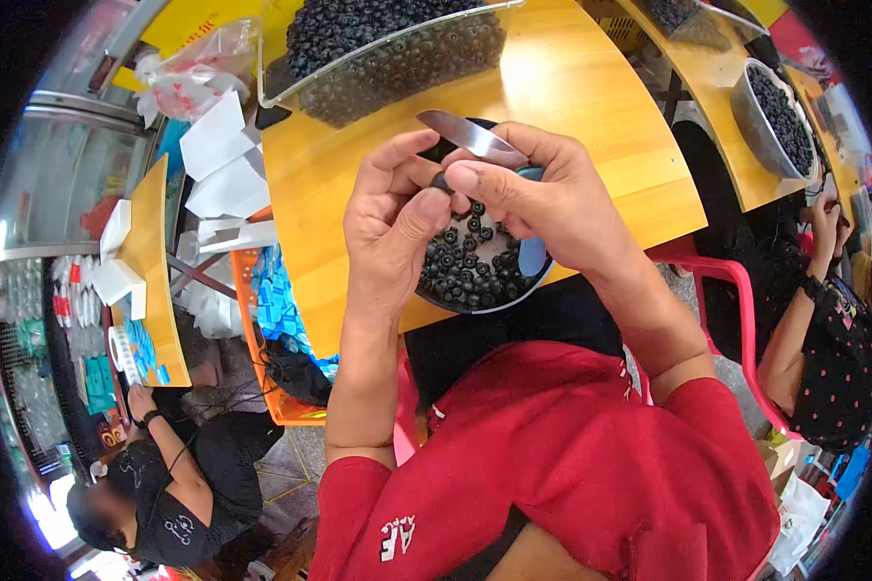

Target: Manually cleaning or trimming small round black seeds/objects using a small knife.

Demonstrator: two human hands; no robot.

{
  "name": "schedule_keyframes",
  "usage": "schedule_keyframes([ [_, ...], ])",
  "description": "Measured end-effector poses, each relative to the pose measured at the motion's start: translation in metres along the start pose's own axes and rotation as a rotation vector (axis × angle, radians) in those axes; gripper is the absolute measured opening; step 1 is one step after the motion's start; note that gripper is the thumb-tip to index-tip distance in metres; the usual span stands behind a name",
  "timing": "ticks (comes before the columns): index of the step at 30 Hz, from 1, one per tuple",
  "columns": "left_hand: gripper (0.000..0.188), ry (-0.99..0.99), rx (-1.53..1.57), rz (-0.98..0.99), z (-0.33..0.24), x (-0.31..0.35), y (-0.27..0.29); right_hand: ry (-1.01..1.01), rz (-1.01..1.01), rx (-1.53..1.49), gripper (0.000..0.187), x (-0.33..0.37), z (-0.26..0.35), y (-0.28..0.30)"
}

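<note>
- Clear tub [388, 55] of dark fruit at far side of bench [630, 169]; judging by the layout, easy to reach.
- Left hand [388, 218]: narrow grip, one berry [440, 181] pinched at thumb and fingertips, above the bowl. Best pinch lightly: likely soft, may burst. Keep fingertips tucked back from the edge.
- Bowl [494, 310], dark, below both hands, loose berries [460, 276] inside. Good spot; working right over it should catch drops.
- Knife [473, 140]: blade points left, above the berry and apart from it. Should be turned down slowly, short strokes only, since the tip sits near the left fingers.
- Right hand [557, 184]: grip closed round the knife, thumb tip just beside the berry. Thumb could steady the fruit, but should stay out of the blade's path.
- Exact cutting spot hidden by fingers; can't tell.
</note>
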State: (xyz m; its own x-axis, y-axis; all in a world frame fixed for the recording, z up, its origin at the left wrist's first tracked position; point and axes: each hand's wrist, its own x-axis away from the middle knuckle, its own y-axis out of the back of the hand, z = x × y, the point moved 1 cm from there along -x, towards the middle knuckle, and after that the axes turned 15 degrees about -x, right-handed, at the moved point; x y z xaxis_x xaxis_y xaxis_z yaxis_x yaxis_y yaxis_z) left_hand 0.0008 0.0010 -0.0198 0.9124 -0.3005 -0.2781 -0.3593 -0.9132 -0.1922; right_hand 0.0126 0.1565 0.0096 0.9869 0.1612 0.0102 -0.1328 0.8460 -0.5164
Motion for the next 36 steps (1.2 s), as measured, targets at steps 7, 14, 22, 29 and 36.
schedule_keyframes([
  [7, 0.043, -0.098, -0.182, -0.030, -0.006, -0.001, -0.003, -0.100, 0.048, -0.130, 0.016, -0.002, -0.001, 0.007],
  [14, 0.041, -0.168, -0.252, -0.047, -0.004, 0.001, -0.003, -0.048, 0.046, -0.080, 0.023, -0.002, -0.004, 0.002],
  [22, 0.028, 0.044, 0.022, -0.122, 0.004, 0.003, 0.008, 0.188, 0.135, 0.125, 0.036, 0.008, 0.002, -0.005],
  [29, 0.024, 0.097, 0.004, -0.092, -0.001, 0.002, 0.005, 0.146, 0.229, 0.216, 0.037, 0.004, -0.002, 0.001],
  [36, 0.023, 0.063, -0.020, -0.077, 0.005, 0.003, 0.014, 0.059, 0.225, 0.241, 0.032, 0.000, -0.002, 0.002],
])
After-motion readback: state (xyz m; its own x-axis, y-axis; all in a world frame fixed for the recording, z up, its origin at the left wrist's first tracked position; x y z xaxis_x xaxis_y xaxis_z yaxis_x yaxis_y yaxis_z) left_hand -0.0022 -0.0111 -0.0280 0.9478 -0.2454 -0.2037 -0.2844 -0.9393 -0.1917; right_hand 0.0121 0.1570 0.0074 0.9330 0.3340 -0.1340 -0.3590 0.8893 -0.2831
